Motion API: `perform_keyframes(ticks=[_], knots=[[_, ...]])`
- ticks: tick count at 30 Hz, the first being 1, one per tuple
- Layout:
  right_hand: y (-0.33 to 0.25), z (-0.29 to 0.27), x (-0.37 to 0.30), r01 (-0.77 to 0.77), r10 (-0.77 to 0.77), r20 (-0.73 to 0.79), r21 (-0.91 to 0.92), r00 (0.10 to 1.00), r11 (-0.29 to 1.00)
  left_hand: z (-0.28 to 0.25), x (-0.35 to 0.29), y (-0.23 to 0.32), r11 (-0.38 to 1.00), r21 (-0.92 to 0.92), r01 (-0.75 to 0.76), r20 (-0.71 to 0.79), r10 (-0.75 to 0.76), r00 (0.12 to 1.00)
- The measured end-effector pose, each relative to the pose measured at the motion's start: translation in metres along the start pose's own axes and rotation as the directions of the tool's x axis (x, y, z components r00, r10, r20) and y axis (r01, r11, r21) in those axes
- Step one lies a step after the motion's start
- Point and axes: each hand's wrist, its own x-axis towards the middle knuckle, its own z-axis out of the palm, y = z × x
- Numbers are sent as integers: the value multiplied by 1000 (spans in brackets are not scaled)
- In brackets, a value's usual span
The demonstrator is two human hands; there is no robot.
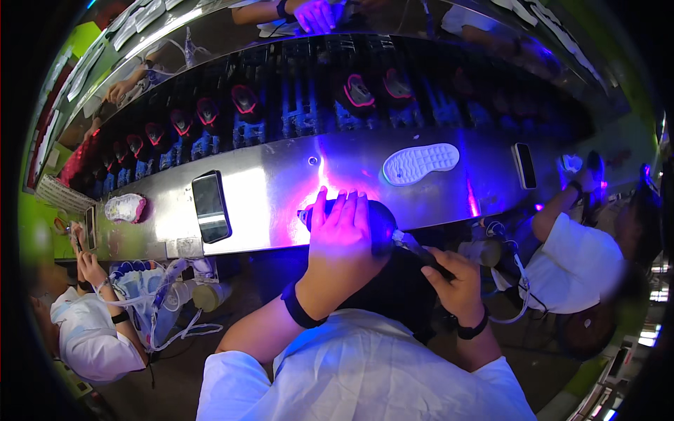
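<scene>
At the near edge of the metal bench, my left hand [342, 235] lies over a dark shoe upper [380, 223], holding it with the fingers stretched across. Much of the shoe is hidden under that hand. My right hand [455, 277] is closed around the dark handle of a brush [430, 258]. Its whitish tip touches or nearly touches the shoe's right end; which of the two I cannot tell. A white shoe sole [421, 165] with a blocky tread lies beyond my hands, to the right.
Behind the metal bench [281, 165] runs a dark rack [298, 84] carrying several dark shoes with pink edges. Phones [211, 207] [524, 166] lie at left and right. A white-and-pink shoe piece [126, 208] sits far left. Co-workers [98, 330] [572, 266] sit either side, near hoses and cups.
</scene>
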Motion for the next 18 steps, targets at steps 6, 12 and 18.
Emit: perform_keyframes(ticks=[6,12,18], knots=[[-18,6,39,42,-38,55,-83,998,996,-11,11,-35,993,-116,29,70,-21,997],[8,46,52,136,-138,-51,-47,989,990,-24,2,-75,1000,14,10,212,-12,977],[23,52,42,-409,292,300,484,908,774,-43,-15,-100,989,-145,16,343,35,939]])
